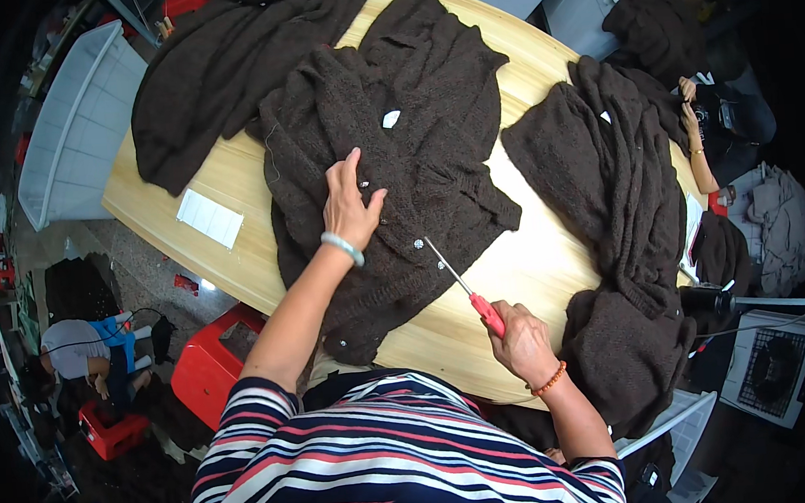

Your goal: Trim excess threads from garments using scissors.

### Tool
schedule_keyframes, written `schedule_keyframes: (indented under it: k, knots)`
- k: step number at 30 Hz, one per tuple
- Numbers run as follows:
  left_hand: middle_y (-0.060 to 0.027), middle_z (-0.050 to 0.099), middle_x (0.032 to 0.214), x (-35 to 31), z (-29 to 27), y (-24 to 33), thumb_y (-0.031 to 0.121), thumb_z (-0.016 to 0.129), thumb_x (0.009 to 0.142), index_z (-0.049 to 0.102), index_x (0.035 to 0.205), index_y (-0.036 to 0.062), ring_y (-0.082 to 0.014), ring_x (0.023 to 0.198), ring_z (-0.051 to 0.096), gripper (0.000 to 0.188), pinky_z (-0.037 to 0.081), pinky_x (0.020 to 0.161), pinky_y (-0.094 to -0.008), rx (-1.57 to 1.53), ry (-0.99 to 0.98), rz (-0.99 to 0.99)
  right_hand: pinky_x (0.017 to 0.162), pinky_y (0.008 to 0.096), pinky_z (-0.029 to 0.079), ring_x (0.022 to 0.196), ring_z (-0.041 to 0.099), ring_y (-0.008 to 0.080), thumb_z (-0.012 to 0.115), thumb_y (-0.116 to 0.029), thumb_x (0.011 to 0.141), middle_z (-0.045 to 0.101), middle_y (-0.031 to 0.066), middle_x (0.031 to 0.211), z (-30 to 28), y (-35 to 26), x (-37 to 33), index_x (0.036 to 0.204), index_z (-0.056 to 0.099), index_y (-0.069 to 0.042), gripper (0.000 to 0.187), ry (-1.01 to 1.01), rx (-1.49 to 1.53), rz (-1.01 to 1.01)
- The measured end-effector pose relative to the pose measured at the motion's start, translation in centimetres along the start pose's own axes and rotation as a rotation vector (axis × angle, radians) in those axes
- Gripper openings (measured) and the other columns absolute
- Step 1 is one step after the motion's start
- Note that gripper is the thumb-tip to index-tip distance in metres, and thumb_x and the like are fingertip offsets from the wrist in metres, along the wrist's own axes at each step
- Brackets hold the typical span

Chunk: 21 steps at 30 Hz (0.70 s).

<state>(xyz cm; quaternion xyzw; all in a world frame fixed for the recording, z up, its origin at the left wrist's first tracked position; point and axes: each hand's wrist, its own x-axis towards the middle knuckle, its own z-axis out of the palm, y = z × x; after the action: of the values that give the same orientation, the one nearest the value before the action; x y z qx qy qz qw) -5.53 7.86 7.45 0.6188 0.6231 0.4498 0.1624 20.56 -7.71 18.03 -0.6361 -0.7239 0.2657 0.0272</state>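
Observation:
A dark brown knitted cardigan lies rumpled on the light wood table in front of me. Shiny round buttons run down its front, and a small white label shows higher up. My left hand rests on the knit, thumb and index finger spread on either side of a button. In my right hand is a slim tool with a red handle and a long thin metal shaft. Its tip points at the cardigan's lower buttons; whether it touches the knit, I cannot tell.
More dark knitwear lies at the far left and along the right. A white card sits near the left edge. Around the table are grey bins, a red stool and other people, one handling knitwear at the right.

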Motion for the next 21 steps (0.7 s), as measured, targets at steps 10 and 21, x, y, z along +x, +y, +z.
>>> schedule_keyframes:
  k: [10, 21]
  knots:
    - [-0.0128, 0.060, 0.084, 0.6, 2.9, -7.9, 0.000, 0.060, 0.085, 0.062, 0.093, -0.0007, -0.0223, 0.067, 0.062, 0.008, 0.050, 0.062, -0.0319, -0.012, -0.182, 0.021, 0.057, 0.0446, 0.052, 0.059, 0.064, 0.0361, 0.062, -0.018, 0.084, 0.061, 0.0204, 0.060, 1.1, -5.1, 9.1, 0.085, 0.060, -0.002, 0.016, -0.001, -0.047, -0.167]
    - [-0.0215, 0.028, 0.151, -5.5, 0.4, -3.6, 0.004, 0.051, 0.083, 0.036, 0.143, 0.0052, -0.0423, 0.138, 0.027, 0.061, 0.022, 0.112, -0.0529, 0.220, -0.412, 0.286, 0.056, 0.0448, 0.051, 0.058, 0.064, 0.0361, 0.061, -0.023, 0.086, 0.061, 0.0194, 0.059, 0.2, -2.2, 3.4, 0.085, 0.062, -0.004, 0.019, -0.185, -0.078, -0.029]
